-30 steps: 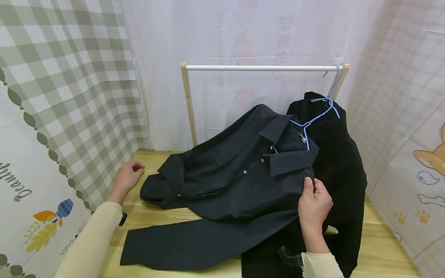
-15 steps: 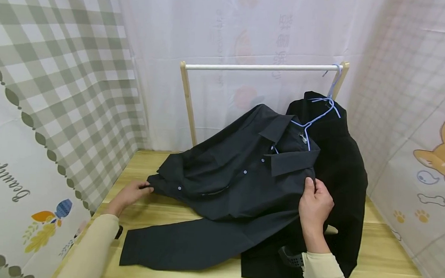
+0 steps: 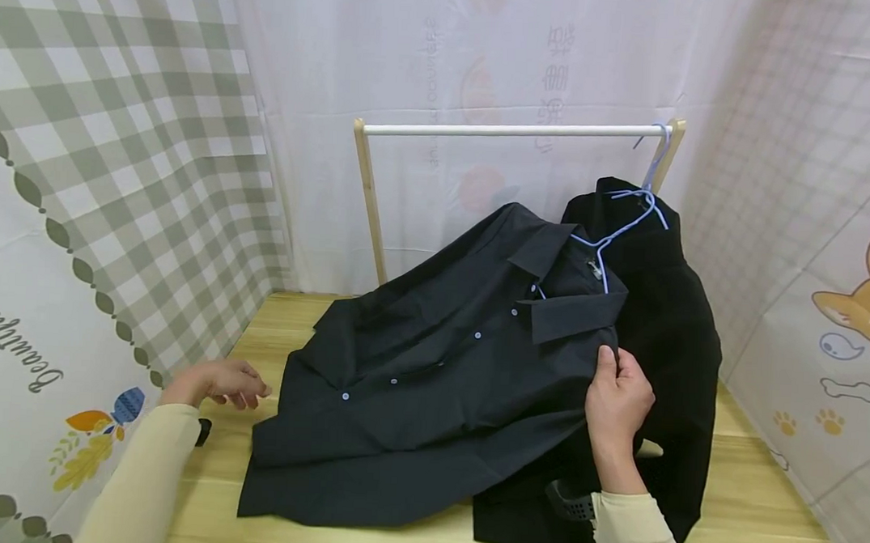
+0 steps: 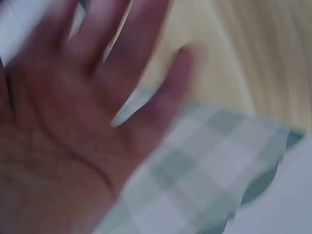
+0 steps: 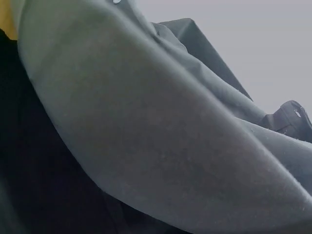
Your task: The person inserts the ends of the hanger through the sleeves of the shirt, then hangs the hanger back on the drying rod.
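A dark button-up shirt [image 3: 430, 385] lies spread over the table, its collar at the upper right and its hem toward the left. A blue wire hanger [image 3: 602, 245] pokes out of the collar. My right hand [image 3: 619, 401] pinches the shirt's shoulder just below the collar. Left of the hem, my left hand [image 3: 229, 382] hovers apart from the cloth, fingers loose and holding nothing. The left wrist view shows that palm [image 4: 73, 122] blurred and bare. Grey-looking shirt cloth [image 5: 136, 117] fills much of the right wrist view, which does not show the right fingers.
Behind stands a small rack with a white rail [image 3: 514, 132] and wooden legs. From its right end a black garment [image 3: 673, 330] hangs on another blue hanger [image 3: 658, 164], reaching down to the wooden table [image 3: 753, 496]. Checked cloth [image 3: 193, 131] walls the left side.
My left hand reached the shirt's lower left edge, then let go and drew back left. That edge now lies unfolded, flatter and nearer the front. The right hand kept its hold.
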Tool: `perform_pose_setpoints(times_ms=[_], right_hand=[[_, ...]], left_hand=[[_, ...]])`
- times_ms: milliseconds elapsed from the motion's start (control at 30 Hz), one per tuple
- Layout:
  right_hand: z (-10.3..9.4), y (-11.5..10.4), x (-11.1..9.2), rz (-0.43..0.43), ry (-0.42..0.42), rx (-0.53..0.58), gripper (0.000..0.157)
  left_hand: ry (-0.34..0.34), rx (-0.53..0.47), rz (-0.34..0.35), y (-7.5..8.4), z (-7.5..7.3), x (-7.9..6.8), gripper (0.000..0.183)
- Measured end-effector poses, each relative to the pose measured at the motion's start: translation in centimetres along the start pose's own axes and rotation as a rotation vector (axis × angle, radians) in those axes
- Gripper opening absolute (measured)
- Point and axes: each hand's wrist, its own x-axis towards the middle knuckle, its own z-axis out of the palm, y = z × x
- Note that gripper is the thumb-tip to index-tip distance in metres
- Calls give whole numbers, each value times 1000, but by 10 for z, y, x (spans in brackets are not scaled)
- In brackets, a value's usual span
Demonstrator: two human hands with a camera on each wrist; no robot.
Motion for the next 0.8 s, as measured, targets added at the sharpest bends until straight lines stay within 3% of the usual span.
perform_pose_setpoints(times_ms=[167,267,400,567,700,800], right_hand=[[1,1,-2,1,-5,-8,36],[2,2,-3,-4,-12,-9,36],[3,3,-5,-15,-29,-11,35],[6,3,-7,-14,-44,6,35],[6,2,-7,-22,-49,14,35],[5,1,-6,-21,-42,12,35]], left_hand=[[286,58,64,6,11,32,42],[385,76,62,12,19,53,49],[423,-10,31,18,30,74,58],[455,-70,-7,21,40,88,56],[517,-97,6,22,41,87,43],[534,-230,59,22,37,76,31]])
